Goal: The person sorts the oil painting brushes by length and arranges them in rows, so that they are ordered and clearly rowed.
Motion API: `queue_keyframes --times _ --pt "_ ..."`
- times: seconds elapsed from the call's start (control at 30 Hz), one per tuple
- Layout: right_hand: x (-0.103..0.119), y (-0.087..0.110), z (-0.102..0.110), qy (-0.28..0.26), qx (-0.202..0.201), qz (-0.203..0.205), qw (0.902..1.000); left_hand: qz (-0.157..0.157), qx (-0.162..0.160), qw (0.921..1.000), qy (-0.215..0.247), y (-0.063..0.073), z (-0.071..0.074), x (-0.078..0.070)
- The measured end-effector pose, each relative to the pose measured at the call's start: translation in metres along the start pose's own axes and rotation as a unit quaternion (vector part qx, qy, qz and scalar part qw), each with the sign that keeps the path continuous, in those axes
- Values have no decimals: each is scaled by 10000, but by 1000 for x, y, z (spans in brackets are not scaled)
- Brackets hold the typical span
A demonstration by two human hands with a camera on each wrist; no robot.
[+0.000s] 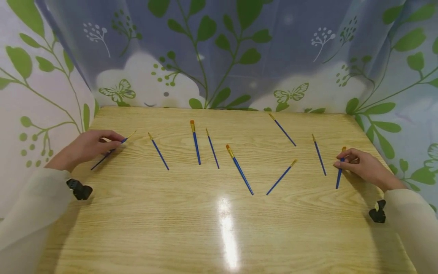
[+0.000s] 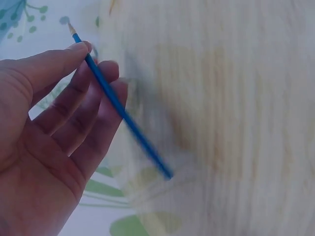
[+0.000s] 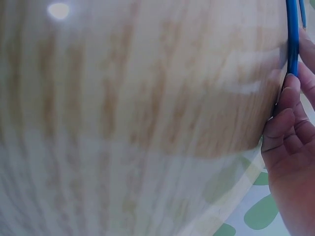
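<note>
At the table's left side my left hand (image 1: 90, 146) pinches a thin blue paintbrush (image 2: 133, 128) between thumb and index finger. The left wrist view shows its other fingers loosely bent behind the handle, which slants down to the right. Over at the right end, my right hand (image 1: 364, 166) grips another blue paintbrush (image 1: 339, 178) near its bristle end with thumb and fingertips. In the right wrist view that hand is at the right edge, partly cut off, beside the blue handle (image 3: 293, 34). Nearest to it on the left lies a thin paintbrush (image 1: 319, 156).
Several more paintbrushes lie spread across the wood-grain table (image 1: 154, 228), among them a thin one (image 1: 159, 152) near the left hand, two wider flat ones (image 1: 196, 148) about the middle, and a slanted one (image 1: 281, 178). A leaf-patterned curtain (image 1: 232, 87) borders the back and sides.
</note>
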State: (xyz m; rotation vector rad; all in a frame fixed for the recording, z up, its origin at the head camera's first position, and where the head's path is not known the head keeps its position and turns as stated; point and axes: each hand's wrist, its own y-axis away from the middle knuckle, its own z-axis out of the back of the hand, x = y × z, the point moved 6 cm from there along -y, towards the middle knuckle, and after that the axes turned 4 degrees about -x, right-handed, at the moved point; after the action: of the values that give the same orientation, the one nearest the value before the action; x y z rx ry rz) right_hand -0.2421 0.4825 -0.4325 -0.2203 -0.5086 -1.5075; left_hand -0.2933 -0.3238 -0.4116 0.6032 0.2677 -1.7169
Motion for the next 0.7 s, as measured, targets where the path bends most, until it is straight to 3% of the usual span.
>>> queue_keyframes --times 0.2,0.43,0.7 --pt "0 0 0 -24 22 -20 10000 -15 329 9962 801 -3 -6 -15" --pt "-2 -1 -1 -46 -9 -26 10000 131 430 9928 1109 -7 -11 -29" --pt "-4 -1 -2 -111 -26 -44 9999 44 508 9852 1635 -12 -19 -56"
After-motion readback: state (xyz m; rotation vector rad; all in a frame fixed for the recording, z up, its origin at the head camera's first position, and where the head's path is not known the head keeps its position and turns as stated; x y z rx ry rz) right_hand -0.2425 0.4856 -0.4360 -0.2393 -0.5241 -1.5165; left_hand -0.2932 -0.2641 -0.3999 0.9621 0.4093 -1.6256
